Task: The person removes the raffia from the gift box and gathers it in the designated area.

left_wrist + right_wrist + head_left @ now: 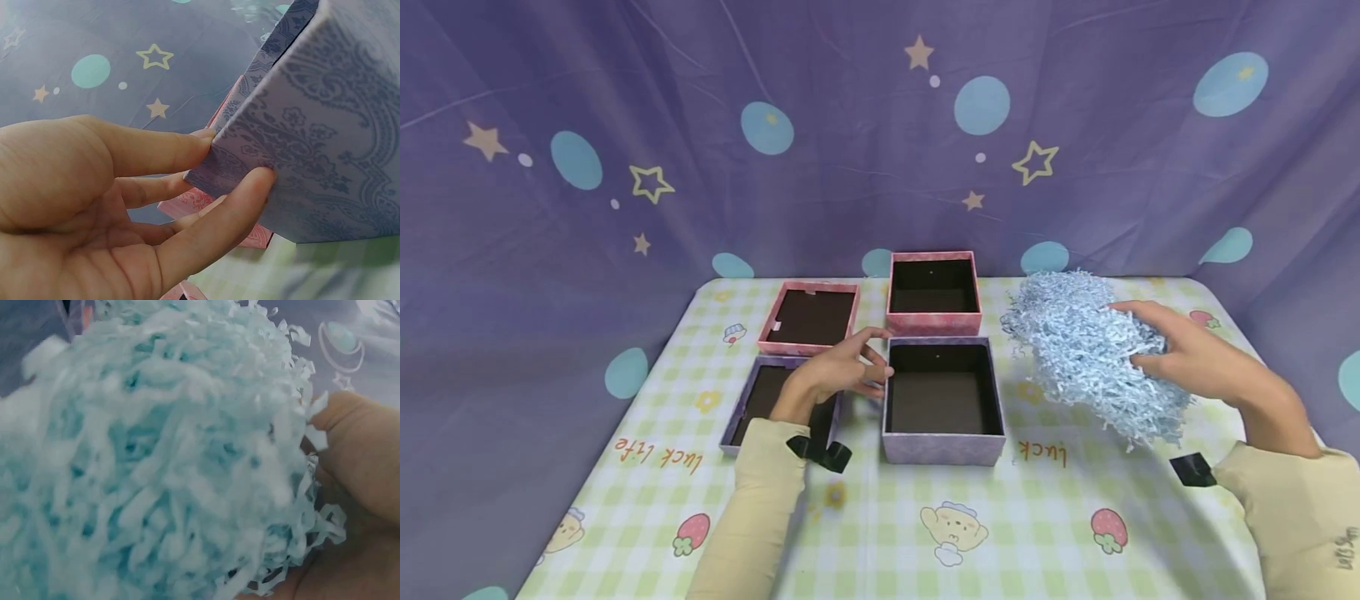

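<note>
A purple patterned box (943, 450) with a dark inside stands in the middle of the table, its top uncovered. My left hand (841, 371) holds it by the left side near the back corner; in the left wrist view, the fingers (244, 200) meet the patterned outer wall (312, 137). To the right, my right hand (1198, 354) grips a big fluffy clump of light blue shredded paper (1090, 350), thumb and fingers spread around its right side. The shredded paper (156, 462) fills most of the right wrist view and hides the fingertips there.
Behind the purple box sits a pink box (934, 325), also uncovered. On the left lie a shallow pink lid (770, 346) and a shallow purple lid (737, 417), both dark side up; my left forearm partly covers the purple one. A checked cloth (880, 533) covers the table.
</note>
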The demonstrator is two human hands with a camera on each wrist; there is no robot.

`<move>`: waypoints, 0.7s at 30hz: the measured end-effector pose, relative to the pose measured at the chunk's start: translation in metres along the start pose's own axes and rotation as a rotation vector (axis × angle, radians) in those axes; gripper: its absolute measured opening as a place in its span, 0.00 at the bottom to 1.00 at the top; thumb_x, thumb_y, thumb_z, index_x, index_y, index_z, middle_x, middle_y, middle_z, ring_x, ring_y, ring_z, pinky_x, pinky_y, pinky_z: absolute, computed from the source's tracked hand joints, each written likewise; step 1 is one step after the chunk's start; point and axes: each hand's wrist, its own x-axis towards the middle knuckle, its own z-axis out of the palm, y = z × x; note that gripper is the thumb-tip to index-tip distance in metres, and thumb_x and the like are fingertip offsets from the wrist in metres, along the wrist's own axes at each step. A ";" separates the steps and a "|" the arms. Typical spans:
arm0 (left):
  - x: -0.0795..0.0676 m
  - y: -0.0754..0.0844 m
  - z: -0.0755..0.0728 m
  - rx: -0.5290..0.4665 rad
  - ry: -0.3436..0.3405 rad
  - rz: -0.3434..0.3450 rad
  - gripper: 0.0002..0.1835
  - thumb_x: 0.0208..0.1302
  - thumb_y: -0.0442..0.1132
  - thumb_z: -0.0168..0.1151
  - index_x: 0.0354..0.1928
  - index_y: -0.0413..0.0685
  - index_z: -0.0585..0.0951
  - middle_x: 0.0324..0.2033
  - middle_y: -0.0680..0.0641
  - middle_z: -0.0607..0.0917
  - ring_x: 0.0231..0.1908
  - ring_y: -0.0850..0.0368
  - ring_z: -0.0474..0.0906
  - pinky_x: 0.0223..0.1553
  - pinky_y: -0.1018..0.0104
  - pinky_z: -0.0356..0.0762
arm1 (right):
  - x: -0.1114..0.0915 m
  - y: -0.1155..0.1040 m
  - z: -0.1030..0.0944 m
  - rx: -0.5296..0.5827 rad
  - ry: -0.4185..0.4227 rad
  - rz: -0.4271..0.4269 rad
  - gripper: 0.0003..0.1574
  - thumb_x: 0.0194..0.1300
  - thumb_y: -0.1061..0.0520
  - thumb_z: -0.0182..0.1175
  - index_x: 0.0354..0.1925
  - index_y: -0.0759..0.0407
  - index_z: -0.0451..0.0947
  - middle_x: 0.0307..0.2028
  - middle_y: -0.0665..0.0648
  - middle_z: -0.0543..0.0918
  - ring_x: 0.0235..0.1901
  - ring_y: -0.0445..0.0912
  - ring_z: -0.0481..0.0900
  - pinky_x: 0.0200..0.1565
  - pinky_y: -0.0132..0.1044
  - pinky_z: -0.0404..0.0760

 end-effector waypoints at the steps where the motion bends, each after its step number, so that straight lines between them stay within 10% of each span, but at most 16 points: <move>1: 0.000 0.000 0.000 -0.002 0.000 -0.001 0.33 0.63 0.28 0.58 0.68 0.48 0.58 0.43 0.38 0.69 0.35 0.50 0.80 0.46 0.49 0.82 | -0.002 0.004 0.000 -0.013 -0.002 -0.006 0.43 0.57 0.72 0.59 0.69 0.63 0.57 0.67 0.69 0.61 0.64 0.31 0.53 0.49 0.11 0.52; 8: 0.000 0.001 0.001 -0.004 -0.001 0.002 0.34 0.63 0.27 0.58 0.68 0.47 0.57 0.44 0.38 0.69 0.34 0.50 0.80 0.48 0.47 0.80 | -0.007 0.029 0.009 -0.046 -0.026 -0.045 0.41 0.53 0.74 0.60 0.65 0.65 0.63 0.62 0.70 0.66 0.57 0.19 0.54 0.46 0.10 0.55; 15: 0.000 0.001 0.001 -0.007 0.002 -0.001 0.34 0.63 0.27 0.58 0.68 0.47 0.58 0.43 0.38 0.69 0.33 0.50 0.80 0.46 0.49 0.82 | -0.002 0.041 0.021 -0.129 -0.058 -0.044 0.38 0.50 0.73 0.62 0.61 0.67 0.68 0.58 0.68 0.71 0.56 0.53 0.67 0.48 0.21 0.65; 21: -0.001 0.003 0.001 -0.007 0.000 -0.004 0.34 0.63 0.27 0.58 0.69 0.46 0.57 0.44 0.38 0.69 0.33 0.50 0.80 0.47 0.49 0.82 | 0.003 0.048 0.029 -0.182 -0.081 -0.038 0.38 0.47 0.75 0.60 0.59 0.66 0.70 0.55 0.68 0.73 0.54 0.60 0.71 0.48 0.46 0.73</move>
